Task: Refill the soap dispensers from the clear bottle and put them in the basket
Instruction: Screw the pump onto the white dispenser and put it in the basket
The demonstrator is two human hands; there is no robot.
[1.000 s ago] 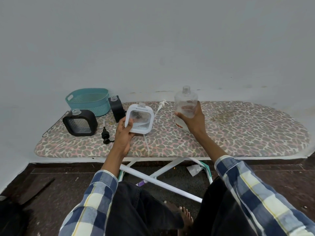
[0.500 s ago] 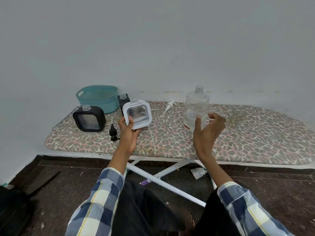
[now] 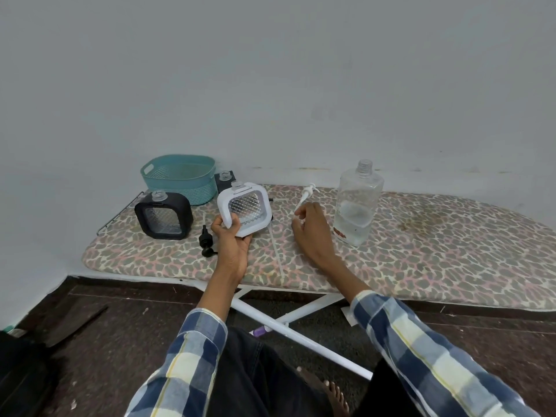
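I have the white square-framed soap dispenser with the clear ribbed window (image 3: 245, 210) clasped in my left hand (image 3: 231, 245), fingers wrapped round its lower corner, lifted and tilted just in front of the teal woven plastic basket (image 3: 180, 177). My right hand (image 3: 311, 233) is to the right of the basket, its fingertips (image 3: 296, 216) pinching the base of the white pump head (image 3: 305, 195); whether the pinch is fully closed I cannot tell. The tall clear plastic bottle (image 3: 358, 203), uncapped and about a third full, stands further right on the leopard-print ironing board (image 3: 436, 245).

The step, I judge, is refitting the pump. To do it well I would level the dispenser first, feed the long dip tube (image 3: 276, 254) straight into the neck, then twist gently. A black-framed dispenser (image 3: 164, 216) just left of the basket, its black pump (image 3: 206, 239) loose beside it, remains open.
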